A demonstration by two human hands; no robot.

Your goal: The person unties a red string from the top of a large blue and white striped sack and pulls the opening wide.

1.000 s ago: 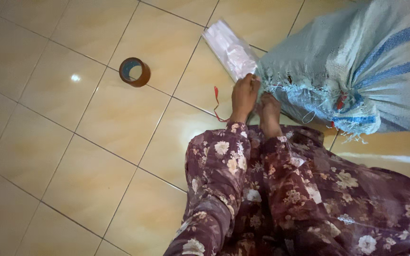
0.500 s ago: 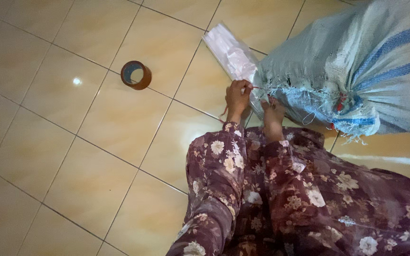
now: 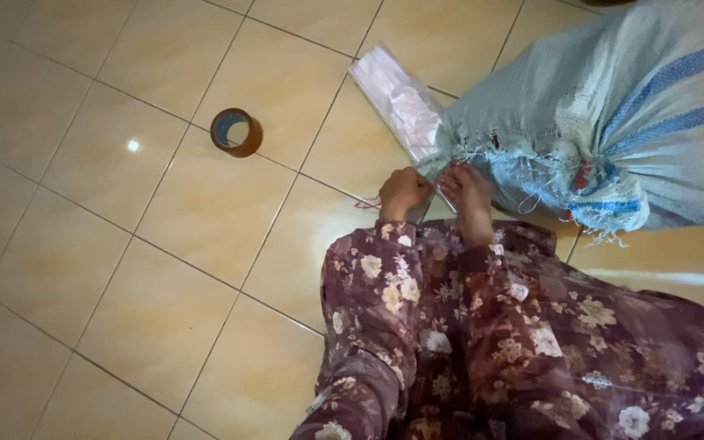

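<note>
Landmark: a woven sack (image 3: pixel 613 106), pale blue with darker blue stripes, lies on its side on the tiled floor (image 3: pixel 124 244); every place below is told from it.
Sack mouth: the frayed, gathered end (image 3: pixel 482 159) points toward the person, loose threads hanging off it.
Left hand (image 3: pixel 403 192): just beside the sack mouth, on its outer side, curled into a fist; its grip is pressed together on a red string (image 3: pixel 366 204), a short piece of which shows below the knuckles.
Right hand (image 3: pixel 468 186): touching the frayed mouth of the sack, fingers bent down onto the weave; whether its grip pinches the string or the cloth cannot be told.
Clear plastic packet (image 3: pixel 397 102): flat on the floor, one end tucked against the sack beside its mouth.
Tape roll (image 3: pixel 235 132): brown, on the floor well apart from the sack, beyond the left hand.
Sleeves (image 3: pixel 450 326): dark maroon floral cloth, running from both wrists away from the sack.
</note>
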